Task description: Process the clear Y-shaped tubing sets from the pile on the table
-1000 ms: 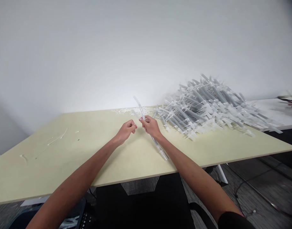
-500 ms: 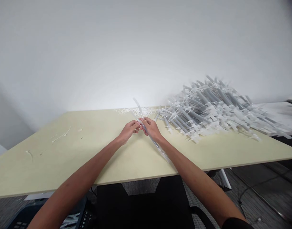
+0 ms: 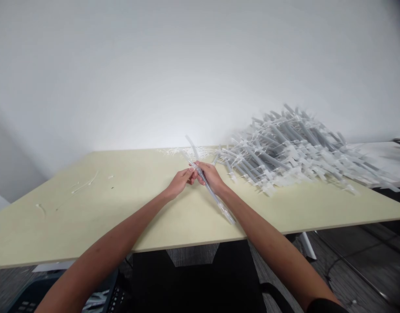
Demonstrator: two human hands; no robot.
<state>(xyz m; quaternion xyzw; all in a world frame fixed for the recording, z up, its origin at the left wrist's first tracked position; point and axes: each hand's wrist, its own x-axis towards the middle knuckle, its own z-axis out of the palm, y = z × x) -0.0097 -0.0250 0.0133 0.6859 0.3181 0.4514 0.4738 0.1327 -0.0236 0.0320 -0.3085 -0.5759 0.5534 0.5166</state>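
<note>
A grey plastic tube (image 3: 212,194) with clear fittings slants from between my hands toward the table's front edge, its lower clear end (image 3: 227,214) near my right forearm. My right hand (image 3: 210,174) is closed around the tube just below its upper joint, where two branches point away from me. My left hand (image 3: 183,180) meets it there, thumb and fingers pinched together at the joint. Whatever fine piece those fingertips pinch is too small to make out.
A big heap of similar grey tubes with clear fittings (image 3: 284,145) lies on the right of the table (image 3: 167,226). Small white strips (image 3: 176,151) are scattered by the wall, and a few cable ties (image 3: 85,187) lie at left. A dark basket (image 3: 116,293) stands under the table.
Both hands stay at the joint, with my left hand shifted slightly right and closer to my right hand. The tube has turned a little, its lower end showing more plainly.
</note>
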